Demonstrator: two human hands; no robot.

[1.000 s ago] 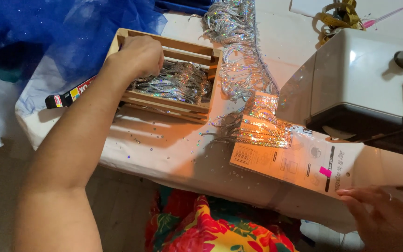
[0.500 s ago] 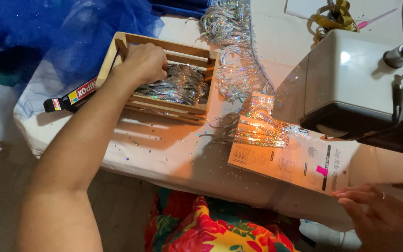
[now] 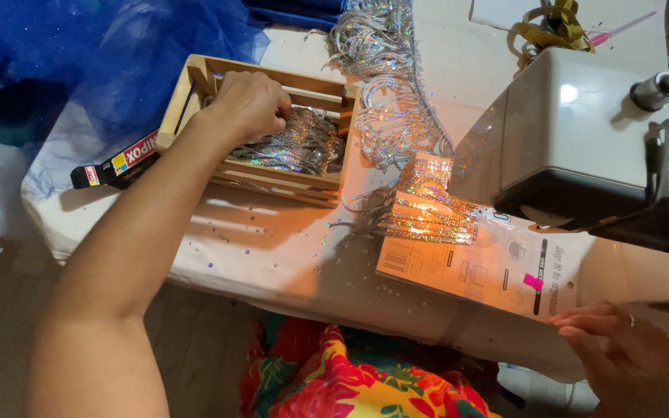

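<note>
My left hand (image 3: 248, 102) reaches into a small wooden crate (image 3: 327, 190) on the white table, fingers curled down among the shiny silver sequin trim (image 3: 296, 147) inside; whether it grips a piece is hidden. My right hand (image 3: 621, 348) rests at the table's near edge, fingers apart, touching the corner of a flat printed card (image 3: 474, 267). A strip of sparkly fringe trim (image 3: 427, 209) lies across that card under the lamp's orange light.
A white sewing machine (image 3: 582, 131) stands at the right. More silver fringe (image 3: 385, 70) trails toward the back. A black glue tube (image 3: 114, 166) lies left of the crate. Blue tulle (image 3: 79, 62) is heaped at the back left. Loose sequins dot the table.
My left hand has shifted slightly right inside the crate, deeper into the sequin trim. The right hand stays at the card's corner.
</note>
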